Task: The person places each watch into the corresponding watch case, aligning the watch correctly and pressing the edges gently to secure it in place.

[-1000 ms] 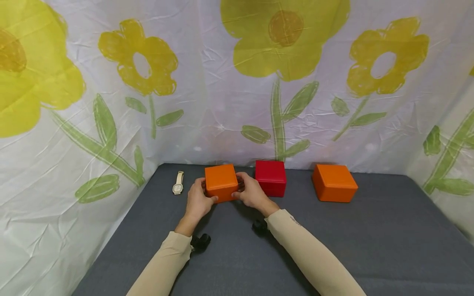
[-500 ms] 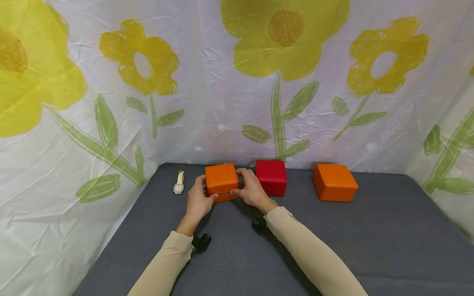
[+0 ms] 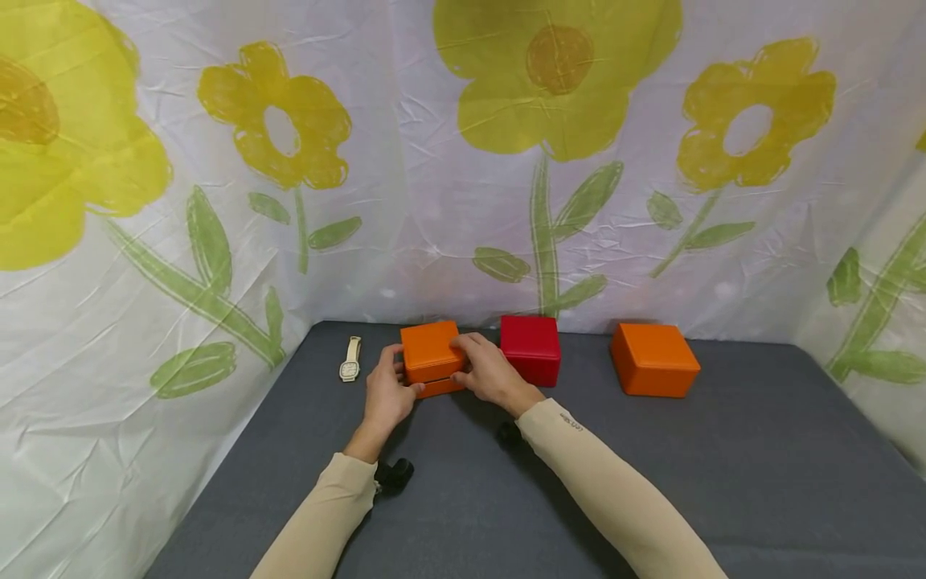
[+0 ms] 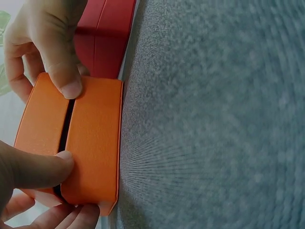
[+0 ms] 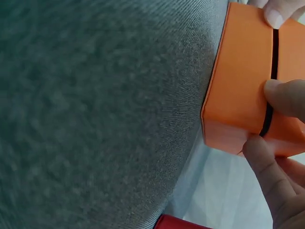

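Where the flowered backdrop sheet [image 3: 463, 161] meets the grey surface [image 3: 651, 482], three boxes stand in a row near the back edge: an orange box [image 3: 654, 359] on the right, well apart from the others; a red box [image 3: 531, 348] in the middle; and the orange hinged box [image 3: 430, 359] under work at left, just beside the red one. Left hand [image 3: 387, 396] holds the left side of the hinged box, thumb on the front face at the seam; right hand [image 3: 492, 373] curls over the top right, thumb likewise at the seam. Both grips are pinching this box. Wrist views show a dark gap [image 4: 65, 133] between lid and base, so the lid stands slightly lifted. Judgement: box looks rigid with crisp edges and a smooth matte skin, probably light; the faces could slip under dry fingertips, so the base wants a firm hold on its side walls while the lid is taken at its front lip beside the gap. Whether a hinge joins the back cannot be seen. Smaller items: two dark objects [image 3: 393, 474] lie by the sleeves, and a pale wristwatch [image 3: 350, 360] lies flat left of the hinged box, near but not touching.
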`<action>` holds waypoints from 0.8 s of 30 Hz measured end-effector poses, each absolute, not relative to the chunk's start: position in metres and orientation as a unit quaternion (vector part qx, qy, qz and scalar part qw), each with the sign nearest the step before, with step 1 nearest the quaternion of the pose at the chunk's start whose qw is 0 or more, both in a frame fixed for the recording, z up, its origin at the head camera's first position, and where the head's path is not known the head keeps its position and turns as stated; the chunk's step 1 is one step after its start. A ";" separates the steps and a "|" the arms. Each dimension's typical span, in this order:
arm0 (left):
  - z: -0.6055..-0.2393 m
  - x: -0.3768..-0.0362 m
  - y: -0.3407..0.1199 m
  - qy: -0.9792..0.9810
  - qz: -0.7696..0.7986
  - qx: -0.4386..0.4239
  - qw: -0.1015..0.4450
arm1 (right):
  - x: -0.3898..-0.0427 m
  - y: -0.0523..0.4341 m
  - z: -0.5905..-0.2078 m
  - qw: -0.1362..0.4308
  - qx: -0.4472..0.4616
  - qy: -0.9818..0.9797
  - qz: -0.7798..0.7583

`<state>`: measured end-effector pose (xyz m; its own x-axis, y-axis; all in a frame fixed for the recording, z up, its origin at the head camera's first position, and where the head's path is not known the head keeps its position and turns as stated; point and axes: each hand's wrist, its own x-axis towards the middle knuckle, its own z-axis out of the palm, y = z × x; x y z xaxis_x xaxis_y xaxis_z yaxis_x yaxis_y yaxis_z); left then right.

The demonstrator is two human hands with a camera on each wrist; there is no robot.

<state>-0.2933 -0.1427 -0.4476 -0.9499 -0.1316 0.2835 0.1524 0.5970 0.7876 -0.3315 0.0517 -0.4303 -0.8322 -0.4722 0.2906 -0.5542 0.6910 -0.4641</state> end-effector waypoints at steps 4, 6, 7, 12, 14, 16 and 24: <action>-0.447 -0.294 -0.142 -0.877 -0.452 -0.001 0.163 | -0.332 0.053 -0.429 0.094 0.300 -0.909 0.273; -0.447 -0.294 -0.142 -0.875 -0.454 0.005 0.167 | -0.333 0.054 -0.428 0.110 0.324 -0.903 0.258; -0.447 -0.294 -0.142 -0.876 -0.453 0.007 0.168 | -0.333 0.054 -0.427 0.116 0.338 -0.900 0.250; -0.447 -0.293 -0.142 -0.878 -0.446 0.010 0.174 | -0.336 0.057 -0.426 0.134 0.401 -0.883 0.203; -0.447 -0.293 -0.143 -0.876 -0.450 0.008 0.171 | -0.338 0.056 -0.425 0.140 0.417 -0.878 0.188; -0.447 -0.293 -0.145 -0.874 -0.457 0.008 0.168 | -0.341 0.056 -0.425 0.149 0.428 -0.874 0.175; -0.443 -0.295 -0.148 -0.866 -0.482 0.015 0.134 | -0.349 0.057 -0.415 0.162 0.455 -0.857 0.179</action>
<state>-0.2946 -0.1477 -0.4433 -0.9636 -0.1548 0.2179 0.1035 0.5357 0.8380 -0.3491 0.0574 -0.4147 -0.5336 -0.7215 0.4414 -0.8379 0.5220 -0.1596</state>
